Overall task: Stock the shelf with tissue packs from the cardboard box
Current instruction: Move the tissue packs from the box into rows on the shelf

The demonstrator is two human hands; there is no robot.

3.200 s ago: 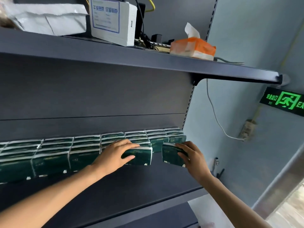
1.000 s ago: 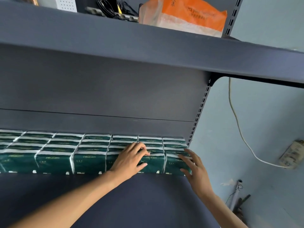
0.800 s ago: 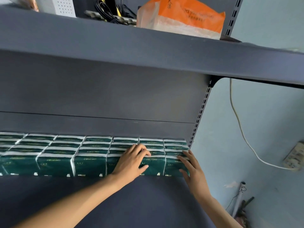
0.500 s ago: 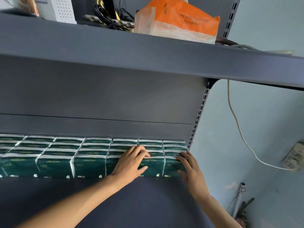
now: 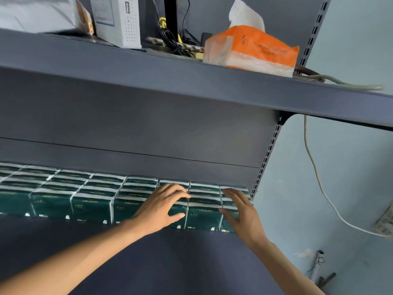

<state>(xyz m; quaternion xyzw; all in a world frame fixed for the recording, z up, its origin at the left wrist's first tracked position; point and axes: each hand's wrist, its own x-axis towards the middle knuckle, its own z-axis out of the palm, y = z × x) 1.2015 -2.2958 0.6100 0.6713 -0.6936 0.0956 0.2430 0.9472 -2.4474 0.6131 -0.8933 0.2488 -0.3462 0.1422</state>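
Observation:
Dark green tissue packs with white edges stand in tight rows along the back of the dark grey shelf. My left hand lies flat on the front packs, right of the middle, fingers straight and spread. My right hand presses with straight fingers against the rightmost front pack at the row's end. Neither hand holds a pack. No cardboard box appears in the view.
The upper shelf overhangs close above, carrying an orange tissue pack, a white device and cables. The perforated upright bounds the row on the right. A white cord hangs on the blue wall.
My right hand has set its pack into the row's right end and let go. Both hands now lie flat on the front packs; the view has tilted upward slightly.

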